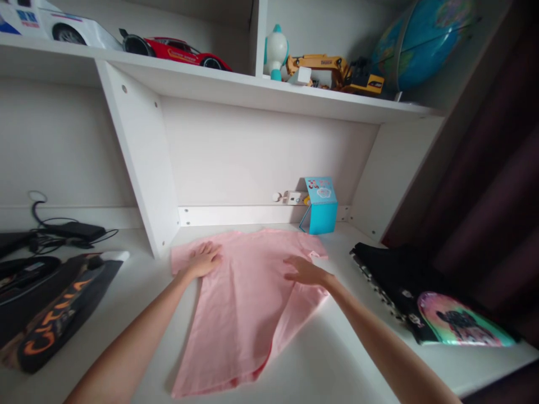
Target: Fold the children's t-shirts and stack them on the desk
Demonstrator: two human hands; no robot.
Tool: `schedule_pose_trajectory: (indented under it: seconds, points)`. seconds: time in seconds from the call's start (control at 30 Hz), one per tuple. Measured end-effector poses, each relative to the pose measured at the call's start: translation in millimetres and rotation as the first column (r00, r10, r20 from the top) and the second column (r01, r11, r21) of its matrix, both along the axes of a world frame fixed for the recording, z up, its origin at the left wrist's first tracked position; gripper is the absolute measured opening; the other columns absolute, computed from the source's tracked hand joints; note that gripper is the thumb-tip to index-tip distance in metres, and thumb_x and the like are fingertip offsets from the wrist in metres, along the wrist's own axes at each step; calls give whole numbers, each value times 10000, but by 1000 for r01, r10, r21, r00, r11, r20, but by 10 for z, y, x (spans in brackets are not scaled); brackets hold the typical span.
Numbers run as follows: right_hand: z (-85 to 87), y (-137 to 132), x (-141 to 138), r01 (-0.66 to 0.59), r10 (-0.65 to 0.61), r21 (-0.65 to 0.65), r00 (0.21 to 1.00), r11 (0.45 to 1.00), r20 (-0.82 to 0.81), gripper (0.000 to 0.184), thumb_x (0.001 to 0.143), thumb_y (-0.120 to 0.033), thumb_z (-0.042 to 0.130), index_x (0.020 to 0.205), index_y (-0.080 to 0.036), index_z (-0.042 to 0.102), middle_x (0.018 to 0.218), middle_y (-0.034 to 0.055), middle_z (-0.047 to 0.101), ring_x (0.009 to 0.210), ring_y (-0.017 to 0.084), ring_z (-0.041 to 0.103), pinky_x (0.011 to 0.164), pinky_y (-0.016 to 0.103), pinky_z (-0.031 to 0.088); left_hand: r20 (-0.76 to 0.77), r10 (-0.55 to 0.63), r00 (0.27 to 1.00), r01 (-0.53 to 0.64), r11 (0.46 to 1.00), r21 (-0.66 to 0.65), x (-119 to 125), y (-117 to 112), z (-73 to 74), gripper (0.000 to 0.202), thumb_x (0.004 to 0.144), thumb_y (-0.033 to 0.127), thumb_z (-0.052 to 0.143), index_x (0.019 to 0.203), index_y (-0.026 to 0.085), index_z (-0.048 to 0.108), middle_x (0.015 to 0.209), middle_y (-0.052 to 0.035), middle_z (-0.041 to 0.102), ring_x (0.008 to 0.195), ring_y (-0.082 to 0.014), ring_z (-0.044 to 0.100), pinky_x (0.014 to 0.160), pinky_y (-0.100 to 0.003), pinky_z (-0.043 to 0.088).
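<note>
A pink short-sleeved shirt [244, 303] lies spread on the white desk, its collar end toward the back wall. My left hand [204, 260] rests flat on the shirt near its left sleeve, fingers spread. Over the right side of the shirt is my right hand [306, 271], palm down with its fingers stretched out and apart. Below it, the shirt's right edge is rucked and partly folded over, with a curved crease running down to the hem.
Folded black clothes [404, 280] with a colourful print lie at right. A blue desk calendar [323, 216] stands by the back wall. Dark bag-like item [63, 308], black adapter and cables [76, 230] are at left. An upper shelf [236, 78] holds toy cars, excavator and globe.
</note>
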State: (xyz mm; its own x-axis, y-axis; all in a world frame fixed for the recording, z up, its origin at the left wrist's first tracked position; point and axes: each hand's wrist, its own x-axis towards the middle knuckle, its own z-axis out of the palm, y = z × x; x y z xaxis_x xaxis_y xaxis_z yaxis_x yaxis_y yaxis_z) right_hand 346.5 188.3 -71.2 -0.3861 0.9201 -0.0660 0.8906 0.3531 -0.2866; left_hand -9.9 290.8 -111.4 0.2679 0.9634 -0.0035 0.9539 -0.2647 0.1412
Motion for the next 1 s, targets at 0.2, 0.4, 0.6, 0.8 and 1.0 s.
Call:
schedule_pose_trajectory:
  seconds: [0.2,0.4,0.6,0.8,1.0]
  points:
    - [208,-626,8,-130,129,-19,991,991,-43,279,829,-185,424,1023,-182,625,990,64,641,904,185,577,814,292,425,28,0,1000,-3,996,85,21,-63,-36,540,875,508,257,1368,290,296,1473,-70,181,1340,-270,130,1020,-548,142]
    - [342,-961,217,28,-35,66,992,997,122,396,802,-508,508,1042,-221,636,940,94,620,993,293,485,837,446,376,29,11,1000,-14,995,95,10,-47,-39,535,870,493,287,1359,277,320,1465,-63,211,1341,-255,133,1030,-529,146]
    - [241,-1409,363,8,-66,240,970,971,233,135,790,-203,531,796,-209,666,920,89,607,979,250,501,879,401,370,53,-1,999,-5,994,109,6,-42,-53,529,868,492,295,1348,276,344,1459,-65,230,1336,-253,154,1032,-511,161]
    - [146,-1736,545,237,-259,237,964,942,65,282,793,-353,545,1022,-219,640,978,90,650,920,268,593,852,455,445,48,6,999,-10,996,89,11,-37,-46,539,862,505,288,1354,286,331,1467,-70,200,1335,-274,152,1014,-548,162]
    - [44,-1489,-575,114,-78,250,986,961,-151,543,875,-470,411,1369,-265,320,1445,102,235,1319,304,189,1003,528,292,24,-12,1000,11,999,35,11,-60,2,562,862,511,280,1374,278,285,1475,-82,166,1344,-272,112,1019,-550,137]
